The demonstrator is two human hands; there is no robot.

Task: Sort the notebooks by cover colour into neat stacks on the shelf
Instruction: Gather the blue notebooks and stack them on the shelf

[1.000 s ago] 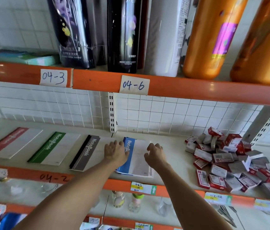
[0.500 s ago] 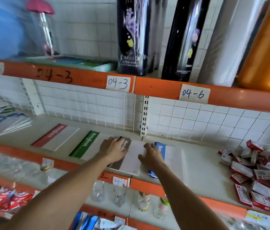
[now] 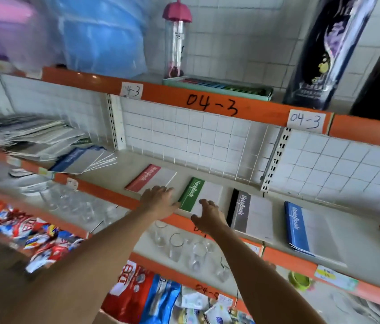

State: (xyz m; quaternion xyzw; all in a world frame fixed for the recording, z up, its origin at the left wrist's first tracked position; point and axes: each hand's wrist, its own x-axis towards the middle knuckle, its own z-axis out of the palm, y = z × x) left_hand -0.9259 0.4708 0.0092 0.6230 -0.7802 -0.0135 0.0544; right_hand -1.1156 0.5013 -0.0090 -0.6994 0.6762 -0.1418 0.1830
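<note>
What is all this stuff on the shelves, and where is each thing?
red notebook: one, red spine, leftmost of the row
green notebook: one, between both hands
grey notebook: one, right of green
blue notebook: one, far right
unsorted pile: many notebooks, shelf's left end
glasses: several, clear, shelf below
snack packets: many, red and blue, lower left
pink-capped bottle: one, top shelf
left hand: open, at green notebook's left edge
right hand: open, at its front edge
</note>
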